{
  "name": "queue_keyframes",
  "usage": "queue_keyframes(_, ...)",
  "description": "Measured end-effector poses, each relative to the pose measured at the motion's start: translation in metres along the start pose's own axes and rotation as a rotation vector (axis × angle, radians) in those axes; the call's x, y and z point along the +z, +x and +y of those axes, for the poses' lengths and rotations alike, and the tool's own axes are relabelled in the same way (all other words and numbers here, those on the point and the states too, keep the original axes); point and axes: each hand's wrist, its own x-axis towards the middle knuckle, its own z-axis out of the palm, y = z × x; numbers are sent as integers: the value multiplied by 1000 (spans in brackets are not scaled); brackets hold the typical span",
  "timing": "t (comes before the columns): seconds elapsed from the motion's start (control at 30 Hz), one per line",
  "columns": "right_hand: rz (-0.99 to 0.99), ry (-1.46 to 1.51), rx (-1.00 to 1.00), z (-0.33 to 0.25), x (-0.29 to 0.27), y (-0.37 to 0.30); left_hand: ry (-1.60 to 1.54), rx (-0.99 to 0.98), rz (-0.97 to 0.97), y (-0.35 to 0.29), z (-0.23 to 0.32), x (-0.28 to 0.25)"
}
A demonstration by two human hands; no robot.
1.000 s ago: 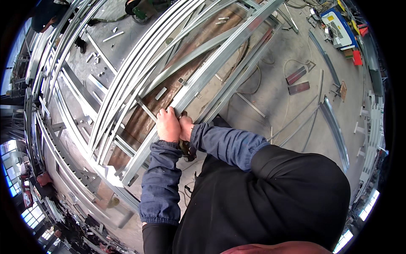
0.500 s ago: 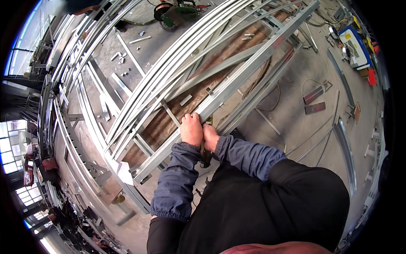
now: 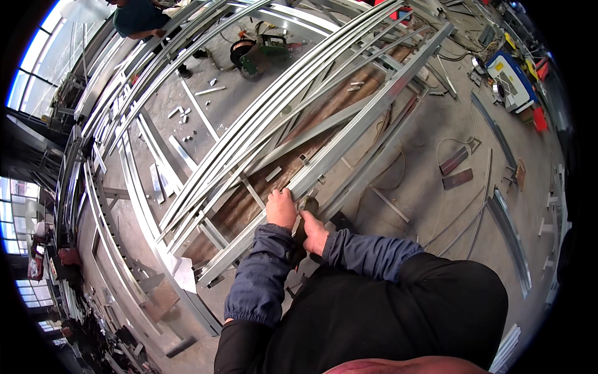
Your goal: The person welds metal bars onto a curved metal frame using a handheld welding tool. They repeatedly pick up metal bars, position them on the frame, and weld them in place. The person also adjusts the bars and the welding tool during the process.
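A long silver metal beam (image 3: 349, 134) runs diagonally past my hands, with a small square tube piece (image 3: 304, 159) standing on it. My left hand (image 3: 281, 209) rests at the beam's near edge, its fingers curled over the metal. Just to its right, my right hand (image 3: 314, 233) is closed around a dark, elongated tool (image 3: 309, 203). The tool sits low beside the beam, partly hidden by both hands, and its exact kind does not show. Several long thin silver bars (image 3: 249, 118) lie beyond the beam.
A person (image 3: 138, 20) in dark clothing stands at the far left. A green machine with a reel (image 3: 258, 55) sits on the floor ahead. Metal offcuts (image 3: 182, 115) lie scattered, and two reddish-brown pieces (image 3: 458, 179) lie right. A blue-and-white box (image 3: 512, 81) stands at far right.
My right hand has drawn slightly down and away from the left, showing more of the dark tool. My view has shifted, bringing more of the person at the far left into sight.
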Motion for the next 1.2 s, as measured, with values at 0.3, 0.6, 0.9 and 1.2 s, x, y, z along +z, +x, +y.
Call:
queue_keyframes(0.3, -370, 209, -35, 8, -10, -73, 69, 17, -18, 4, -7, 16)
queue_keyframes(0.6, -368, 233, -298, -15, -29, -98, 68, 44, -19, 4, -5, 11)
queue_keyframes(0.9, -460, 180, -473, -27, -22, -91, 111, 60, -73, 9, -3, 11)
queue_keyframes(1.2, -378, 125, -464, -19, -41, -100, 120, 68, -65, 11, -10, 16)
